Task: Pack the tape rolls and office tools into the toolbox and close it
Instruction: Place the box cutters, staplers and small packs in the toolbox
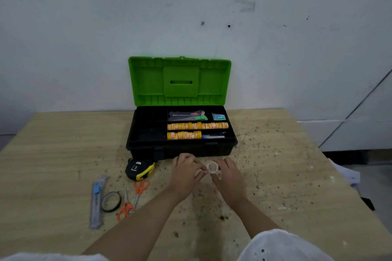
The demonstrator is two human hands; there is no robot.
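Stained wooden tabletop (pixel 275 186). Well in front of the toolbox (pixel 191 151), leftward, a utility knife (pixel 97 199), black tape roll (pixel 111 193) and orange scissors (pixel 137 195) await packing; a tape measure (pixel 139 168) lies just before it. At its front wall, right hand (pixel 228 172) and left hand (pixel 185 170) both curl fingers around a clear tape roll (pixel 212 168), probably steadying it for transfer. Yellow tape rolls (pixel 197 126) already line its tray; its green lid (pixel 180 80) stands raised for access.
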